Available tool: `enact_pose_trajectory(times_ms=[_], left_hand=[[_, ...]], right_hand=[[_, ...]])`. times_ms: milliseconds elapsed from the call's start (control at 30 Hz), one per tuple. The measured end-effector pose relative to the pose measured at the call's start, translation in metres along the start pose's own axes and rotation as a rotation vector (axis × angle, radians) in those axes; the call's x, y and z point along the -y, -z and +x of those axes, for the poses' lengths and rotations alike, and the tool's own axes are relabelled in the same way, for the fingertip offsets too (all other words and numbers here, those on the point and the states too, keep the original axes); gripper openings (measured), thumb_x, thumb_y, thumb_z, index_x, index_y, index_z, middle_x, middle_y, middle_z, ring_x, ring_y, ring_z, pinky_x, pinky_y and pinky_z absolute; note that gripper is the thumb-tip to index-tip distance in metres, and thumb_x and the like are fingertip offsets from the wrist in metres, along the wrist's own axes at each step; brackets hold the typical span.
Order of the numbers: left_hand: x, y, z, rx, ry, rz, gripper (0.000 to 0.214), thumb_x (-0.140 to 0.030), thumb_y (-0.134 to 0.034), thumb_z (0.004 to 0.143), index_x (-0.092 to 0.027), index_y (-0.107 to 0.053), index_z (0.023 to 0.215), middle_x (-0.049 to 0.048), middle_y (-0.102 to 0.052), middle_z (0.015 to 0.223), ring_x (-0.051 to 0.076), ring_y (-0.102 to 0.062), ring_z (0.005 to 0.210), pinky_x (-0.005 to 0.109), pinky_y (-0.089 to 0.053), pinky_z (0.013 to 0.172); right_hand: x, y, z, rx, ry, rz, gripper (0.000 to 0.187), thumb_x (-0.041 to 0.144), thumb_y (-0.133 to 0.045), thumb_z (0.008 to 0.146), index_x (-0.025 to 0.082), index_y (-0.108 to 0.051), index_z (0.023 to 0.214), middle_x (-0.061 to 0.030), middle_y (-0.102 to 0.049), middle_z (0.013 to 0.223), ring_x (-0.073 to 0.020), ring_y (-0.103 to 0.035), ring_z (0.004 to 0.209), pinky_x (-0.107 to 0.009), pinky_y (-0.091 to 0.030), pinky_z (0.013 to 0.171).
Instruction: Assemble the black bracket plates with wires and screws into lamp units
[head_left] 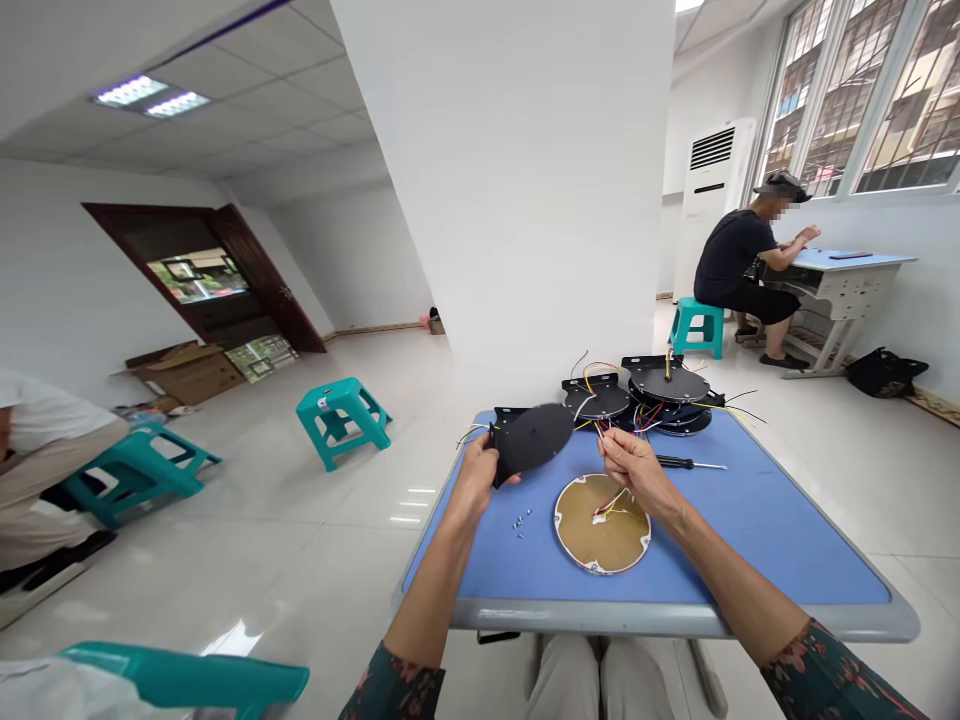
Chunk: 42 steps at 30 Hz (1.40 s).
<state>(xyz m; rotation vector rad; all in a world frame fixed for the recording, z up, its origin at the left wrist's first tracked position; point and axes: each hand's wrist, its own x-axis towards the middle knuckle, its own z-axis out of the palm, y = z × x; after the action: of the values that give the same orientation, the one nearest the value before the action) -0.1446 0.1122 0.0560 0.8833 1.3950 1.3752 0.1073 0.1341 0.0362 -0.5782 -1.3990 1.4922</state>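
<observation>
while in hands (472, 480), matte black disc (531, 442)

We have 1 view: a head-worn cam at the person's head, facing forward and down over the desk (750, 520). It sits close above the left hand (472, 480) and right hand (634, 465), with the knees (592, 680) at the bottom edge. Wide framing also takes in the white pillar (510, 200) ahead, windows (862, 100) right, and ceiling lights (150, 97) above.

The black disc (531, 443) has a matt finish. The desk (780, 520) has a smooth blue top, and the floor tiles (315, 560) look glossy.
</observation>
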Motion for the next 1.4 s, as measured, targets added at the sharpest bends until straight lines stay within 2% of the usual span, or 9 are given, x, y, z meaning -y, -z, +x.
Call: enact_pose_trajectory(times_ms=[167,267,333,500,733,933,1100,1267,1400], left_hand=[[-0.010,-0.016,-0.006,0.317,0.125,-0.224,0.020,-0.009,-0.059,0.072,-0.014,-0.053,0.091,-0.0009,-0.056,0.073,0.002,-0.038,0.040,0.011,-0.021,0.032],[0.000,-0.032,0.000,0.508,0.204,-0.255,0.018,-0.013,-0.064,0.071,-0.016,-0.050,0.081,-0.0036,-0.050,0.070,-0.001,-0.028,0.039,0.010,-0.014,0.031],[0.010,-0.041,0.006,0.577,0.207,-0.229,0.018,-0.015,-0.065,0.070,-0.016,-0.049,0.078,-0.0048,-0.047,0.068,-0.001,-0.024,0.040,0.011,-0.011,0.031],[0.029,-0.054,0.009,0.653,0.139,-0.118,0.022,-0.028,-0.070,0.075,-0.014,-0.054,0.079,-0.0050,-0.044,0.066,-0.001,-0.022,0.040,0.012,-0.009,0.032],[0.039,-0.056,0.004,0.760,0.205,-0.137,0.034,-0.037,-0.072,0.076,-0.015,-0.057,0.097,-0.0050,-0.047,0.069,0.000,-0.022,0.040,0.014,-0.008,0.032],[0.040,-0.052,0.005,0.766,0.165,-0.122,0.035,-0.037,-0.072,0.075,-0.017,-0.054,0.098,-0.0061,-0.046,0.066,0.000,-0.020,0.039,0.013,-0.008,0.032],[0.038,-0.054,0.002,0.759,0.165,-0.106,0.034,-0.041,-0.072,0.077,-0.017,-0.054,0.095,-0.0060,-0.046,0.066,0.001,-0.020,0.039,0.013,-0.009,0.030],[0.036,-0.056,-0.001,0.784,0.131,-0.073,0.033,-0.046,-0.066,0.083,-0.015,-0.058,0.091,-0.0041,-0.047,0.069,0.000,-0.021,0.039,0.013,-0.010,0.030],[0.037,-0.055,0.000,0.772,0.108,-0.055,0.037,-0.051,-0.065,0.083,-0.015,-0.056,0.082,-0.0041,-0.045,0.066,0.000,-0.021,0.038,0.014,-0.011,0.029]], right_hand=[[0.002,-0.003,-0.002,0.033,0.022,-0.062,0.052,0.070,-0.068,0.081,0.020,-0.056,0.079,0.0121,-0.024,0.050,-0.0057,-0.012,0.046,-0.025,-0.009,0.045],[0.004,-0.005,-0.004,0.036,0.033,-0.097,0.052,0.071,-0.065,0.082,0.019,-0.059,0.083,0.0116,-0.025,0.051,-0.0065,-0.014,0.046,-0.025,-0.011,0.046],[0.004,-0.006,-0.005,0.035,0.036,-0.125,0.052,0.071,-0.064,0.084,0.019,-0.060,0.083,0.0110,-0.026,0.052,-0.0071,-0.015,0.047,-0.025,-0.012,0.046],[0.002,-0.010,-0.006,-0.005,0.072,-0.231,0.050,0.069,-0.059,0.087,0.020,-0.062,0.081,0.0089,-0.029,0.055,-0.0089,-0.022,0.050,-0.025,-0.018,0.048],[-0.004,-0.013,-0.007,-0.128,0.184,-0.534,0.044,0.057,-0.051,0.096,0.020,-0.069,0.081,0.0031,-0.049,0.059,-0.0116,-0.037,0.055,-0.026,-0.029,0.056],[-0.005,-0.013,-0.010,-0.105,0.158,-0.571,0.042,0.052,-0.049,0.099,0.021,-0.075,0.106,0.0006,-0.061,0.068,-0.0126,-0.043,0.057,-0.027,-0.032,0.058],[0.001,-0.013,-0.012,-0.058,0.182,-0.550,0.038,0.052,-0.048,0.100,0.021,-0.069,0.093,0.0041,-0.050,0.059,-0.0121,-0.039,0.053,-0.026,-0.031,0.056],[0.004,-0.011,-0.010,-0.048,0.266,-0.598,0.036,0.045,-0.049,0.100,0.021,-0.063,0.077,0.0000,-0.059,0.068,-0.0139,-0.050,0.062,-0.027,-0.037,0.062],[0.013,-0.010,-0.012,-0.095,0.209,-0.518,0.036,0.052,-0.051,0.097,0.021,-0.065,0.085,0.0015,-0.054,0.065,-0.0121,-0.044,0.052,-0.027,-0.033,0.053]])
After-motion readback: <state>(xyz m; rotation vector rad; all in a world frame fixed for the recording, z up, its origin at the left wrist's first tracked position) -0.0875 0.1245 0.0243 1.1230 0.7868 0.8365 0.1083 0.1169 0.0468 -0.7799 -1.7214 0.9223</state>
